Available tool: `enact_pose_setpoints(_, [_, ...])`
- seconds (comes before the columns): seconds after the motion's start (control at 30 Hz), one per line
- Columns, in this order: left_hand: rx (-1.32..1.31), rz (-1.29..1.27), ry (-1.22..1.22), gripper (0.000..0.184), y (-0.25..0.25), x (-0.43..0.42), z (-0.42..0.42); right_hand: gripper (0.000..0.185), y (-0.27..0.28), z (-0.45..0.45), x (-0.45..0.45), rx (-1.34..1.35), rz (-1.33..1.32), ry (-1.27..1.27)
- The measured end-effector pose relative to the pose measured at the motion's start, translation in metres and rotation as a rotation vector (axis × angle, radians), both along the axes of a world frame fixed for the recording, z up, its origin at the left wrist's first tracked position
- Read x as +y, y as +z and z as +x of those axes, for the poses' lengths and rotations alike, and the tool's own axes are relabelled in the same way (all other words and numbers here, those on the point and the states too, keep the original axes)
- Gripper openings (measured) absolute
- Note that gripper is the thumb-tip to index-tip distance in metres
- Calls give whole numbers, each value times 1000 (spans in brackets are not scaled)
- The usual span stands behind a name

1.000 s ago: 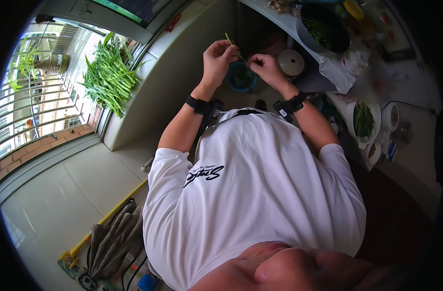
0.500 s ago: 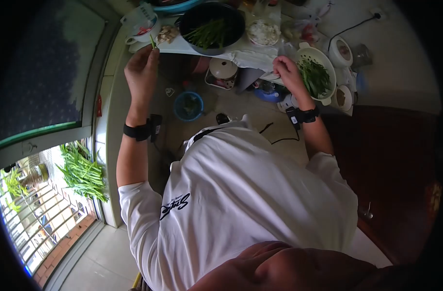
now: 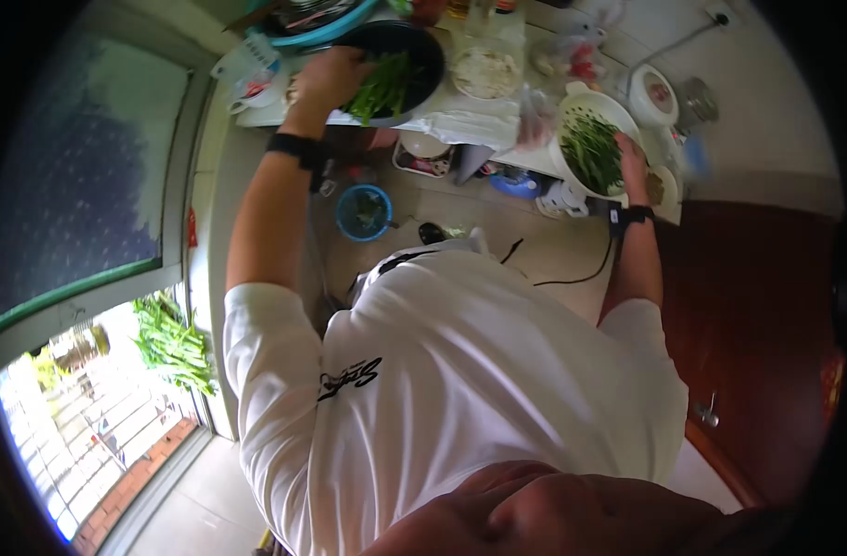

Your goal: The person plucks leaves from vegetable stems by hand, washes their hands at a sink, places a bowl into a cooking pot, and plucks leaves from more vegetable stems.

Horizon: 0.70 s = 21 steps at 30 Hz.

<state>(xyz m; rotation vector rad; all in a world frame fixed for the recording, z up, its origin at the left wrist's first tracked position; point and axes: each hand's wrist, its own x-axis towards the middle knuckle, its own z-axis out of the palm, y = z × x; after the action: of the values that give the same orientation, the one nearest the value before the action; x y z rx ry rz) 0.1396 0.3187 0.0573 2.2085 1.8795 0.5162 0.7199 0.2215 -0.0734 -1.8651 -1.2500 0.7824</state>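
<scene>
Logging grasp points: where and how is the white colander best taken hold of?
The white colander probably grips best by the tab handle on its far rim, from the outer side, pinching top and underside: it juts beyond the round rim, away from the greens. The right hand, by its right side, could steady it.

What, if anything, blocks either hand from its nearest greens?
Nothing visible: the left hand is at the green stems in the dark pot, the right hand beside the leafy greens in the colander. Contact itself is unclear.
</scene>
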Motion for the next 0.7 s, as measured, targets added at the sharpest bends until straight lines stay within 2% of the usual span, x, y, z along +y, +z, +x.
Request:
enact_pose_setpoints(0.03, [-4,103,-2,34,-10,1,-6,41,-3,-6,-5,-46,97,3])
enact_pose_setpoints(0.1, [-50,70,84,34,21,-15,-9,35,-4,-31,-15,47,266,-89])
enact_pose_setpoints(0.17, [-141,186,119,30,35,-33,-29,29,5,-72,-31,142,254,-204])
enact_pose_setpoints(0.23, [-240,318,177,28,40,-61,-62,27,-5,-112,-45,175,334,-163])
enact_pose_setpoints(0.3, [-349,371,290,26,43,-111,-97,24,-23,-157,-61,126,297,-45])
enact_pose_setpoints(0.37, [-253,319,421,25,22,-170,-144,22,-49,-210,-72,231,126,96])
enact_pose_setpoints(0.47, [-177,160,625,24,14,-273,-213,21,-67,-282,-93,131,101,451])
enact_pose_setpoints(0.5, [-138,173,713,24,0,-305,-250,21,-66,-298,-100,74,45,558])
enact_pose_setpoints(0.53, [-80,183,821,23,6,-338,-276,21,-67,-316,-104,60,124,641])
enact_pose_setpoints(0.6, [7,220,977,19,-8,-411,-347,19,-46,-349,-113,-84,86,728])
enact_pose_setpoints(0.63, [108,104,1095,20,1,-446,-369,18,-29,-370,-119,-141,67,755])
enact_pose_setpoints(0.7, [270,-32,1176,20,-5,-509,-419,17,-35,-389,-117,-102,61,795])
